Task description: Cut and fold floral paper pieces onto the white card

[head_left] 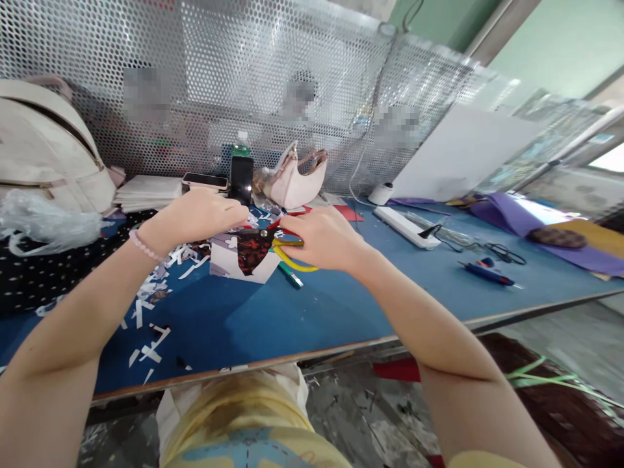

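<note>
My right hand is closed round the yellow handles of a pair of scissors, whose blades point left into a sheet of paper. The sheet is white at its edges with a dark red and black patterned patch in the middle. My left hand is closed on the sheet's upper left part and holds it just above the blue tabletop. A pink bead bracelet sits on my left wrist.
White paper scraps litter the table's left. Behind stand a dark phone, a pale handbag, a white backpack and a perforated metal screen. A power strip, blue screwdriver and purple sheets lie right.
</note>
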Tool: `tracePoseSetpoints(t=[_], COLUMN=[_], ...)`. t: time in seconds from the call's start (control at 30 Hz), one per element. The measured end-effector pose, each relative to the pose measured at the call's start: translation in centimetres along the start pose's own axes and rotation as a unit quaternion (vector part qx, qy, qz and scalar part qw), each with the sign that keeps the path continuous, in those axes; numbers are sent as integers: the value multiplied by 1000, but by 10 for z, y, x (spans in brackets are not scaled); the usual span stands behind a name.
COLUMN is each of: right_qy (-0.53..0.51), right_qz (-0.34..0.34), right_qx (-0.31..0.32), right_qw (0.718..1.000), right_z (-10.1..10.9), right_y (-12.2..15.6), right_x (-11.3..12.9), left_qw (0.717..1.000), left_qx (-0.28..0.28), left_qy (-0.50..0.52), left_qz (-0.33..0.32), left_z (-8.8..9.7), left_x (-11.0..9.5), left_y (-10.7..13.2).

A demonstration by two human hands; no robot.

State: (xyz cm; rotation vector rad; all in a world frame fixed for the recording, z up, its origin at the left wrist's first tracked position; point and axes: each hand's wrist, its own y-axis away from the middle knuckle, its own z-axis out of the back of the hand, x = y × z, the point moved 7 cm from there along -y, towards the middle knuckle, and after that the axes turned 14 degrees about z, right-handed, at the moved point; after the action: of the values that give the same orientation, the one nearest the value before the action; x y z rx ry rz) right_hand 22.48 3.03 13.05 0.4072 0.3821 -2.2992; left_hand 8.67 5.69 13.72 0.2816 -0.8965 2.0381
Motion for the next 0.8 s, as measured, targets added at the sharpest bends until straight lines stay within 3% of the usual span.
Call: tracePoseSetpoints(t=[0.23,0.8], right_qy=[-8,5], right_qz=[-3,6], right_qx=[26,69], right_qw=[1000,998], right_z=[2,-1], right_y=[-1,-18], right_x=[3,0], left_qw=[999,988], left_qx=[-42,33], left_qy=[-2,110], left_qz=[3,101], left_z=[1,-13], left_x=[0,18], left_y=[0,-3])
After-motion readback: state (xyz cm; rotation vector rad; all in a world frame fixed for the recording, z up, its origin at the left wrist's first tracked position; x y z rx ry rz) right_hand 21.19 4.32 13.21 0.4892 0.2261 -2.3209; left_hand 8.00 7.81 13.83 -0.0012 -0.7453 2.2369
